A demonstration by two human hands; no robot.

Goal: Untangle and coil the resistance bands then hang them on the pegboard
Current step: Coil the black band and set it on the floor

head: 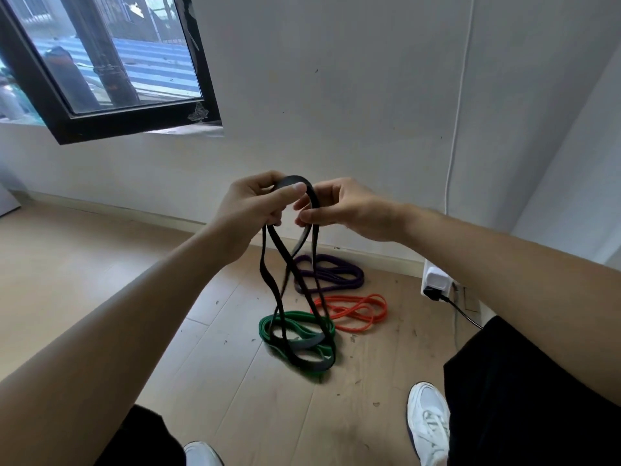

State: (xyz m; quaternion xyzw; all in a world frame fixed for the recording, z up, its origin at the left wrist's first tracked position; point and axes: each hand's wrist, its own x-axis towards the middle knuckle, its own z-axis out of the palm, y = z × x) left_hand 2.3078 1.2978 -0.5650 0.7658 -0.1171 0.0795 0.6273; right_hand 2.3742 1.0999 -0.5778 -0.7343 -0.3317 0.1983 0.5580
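Coiling the black band (295, 264) — both hands pinch its top loop.
Left hand (250, 205) and right hand (342, 210) have fingers closed on it; loops dangle above the green band (268, 326) on the floor. Next, probably gather hanging loops evenly — pegboard unseen.

Soft window (100, 55) daylight — warped edges

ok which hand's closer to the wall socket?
Right. The right hand is up left of the socket; the left hand is farther left, past the black band.
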